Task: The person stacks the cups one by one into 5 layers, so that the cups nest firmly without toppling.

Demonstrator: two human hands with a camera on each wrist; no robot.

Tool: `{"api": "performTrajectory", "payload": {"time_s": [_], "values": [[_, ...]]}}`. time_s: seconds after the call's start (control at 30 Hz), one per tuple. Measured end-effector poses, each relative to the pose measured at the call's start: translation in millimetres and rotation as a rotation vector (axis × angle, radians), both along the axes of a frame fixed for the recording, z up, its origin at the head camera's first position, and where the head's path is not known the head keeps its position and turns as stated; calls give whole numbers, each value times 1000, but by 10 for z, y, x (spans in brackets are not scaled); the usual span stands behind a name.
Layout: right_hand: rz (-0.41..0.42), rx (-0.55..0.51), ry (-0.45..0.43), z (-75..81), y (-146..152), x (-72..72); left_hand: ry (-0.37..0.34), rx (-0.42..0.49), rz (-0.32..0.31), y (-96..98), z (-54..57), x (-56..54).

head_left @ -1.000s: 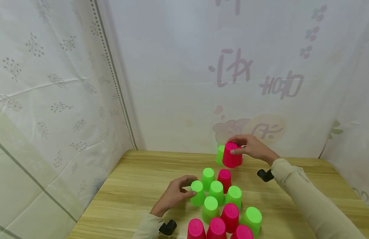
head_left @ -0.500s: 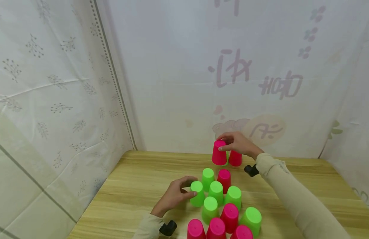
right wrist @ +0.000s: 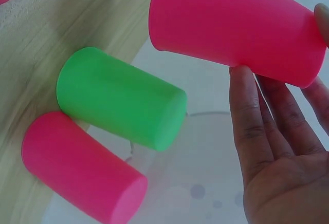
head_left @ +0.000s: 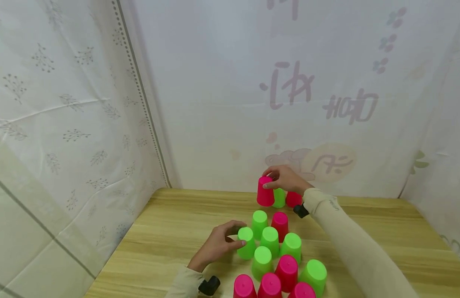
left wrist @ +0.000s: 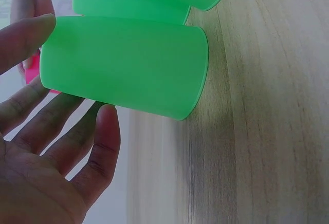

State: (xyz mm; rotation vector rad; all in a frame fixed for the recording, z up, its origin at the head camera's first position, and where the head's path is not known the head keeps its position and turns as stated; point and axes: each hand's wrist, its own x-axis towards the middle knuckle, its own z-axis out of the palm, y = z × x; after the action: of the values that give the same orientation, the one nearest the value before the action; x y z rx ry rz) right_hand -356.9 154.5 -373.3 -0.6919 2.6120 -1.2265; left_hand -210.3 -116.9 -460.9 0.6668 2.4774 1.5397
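Observation:
My left hand (head_left: 219, 244) holds an upside-down green cup (head_left: 246, 243) at the left of a group of cups, thumb on one side and fingers on the other. In the left wrist view that green cup (left wrist: 123, 67) has its rim against the wood. At the back of the table my right hand (head_left: 286, 179) pinches an upside-down pink cup (head_left: 265, 192) near its closed end. In the right wrist view this pink cup (right wrist: 236, 26) appears raised off the table. Just right of it stand a green cup (head_left: 279, 198) and another pink cup (head_left: 293, 199), partly hidden by the right hand and wrist.
Several more upside-down green and pink cups, among them a pink cup (head_left: 280, 226) and a green cup (head_left: 314, 276), stand close together toward the front of the wooden table (head_left: 170, 231). A printed cloth (head_left: 215, 103) hangs behind the table.
My right hand has moved left with the pink cup, from in front of the back green cup to its left side, uncovering that cup. My left hand stays on its green cup.

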Motion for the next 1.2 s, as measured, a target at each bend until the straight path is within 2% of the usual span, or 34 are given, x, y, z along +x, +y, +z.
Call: {"api": "performTrajectory", "payload": {"time_s": [0.17,0.5,0.73,1.0,1.2], "values": [[7,25,-11,-62,-91,-53,-15,8,-5,-2,7,14],[45,141,39,-137,-210,-129,-27,19,-16,17,21,27],[20,151,11,-139,-287,-131,-23,22,-17,0,9,28],[-13,189,32,-214,-301,-180,-30,15,-17,17,-2,14],[-19,228,46,-202,-375,-170,-23,5,-6,5,3,23]]}}
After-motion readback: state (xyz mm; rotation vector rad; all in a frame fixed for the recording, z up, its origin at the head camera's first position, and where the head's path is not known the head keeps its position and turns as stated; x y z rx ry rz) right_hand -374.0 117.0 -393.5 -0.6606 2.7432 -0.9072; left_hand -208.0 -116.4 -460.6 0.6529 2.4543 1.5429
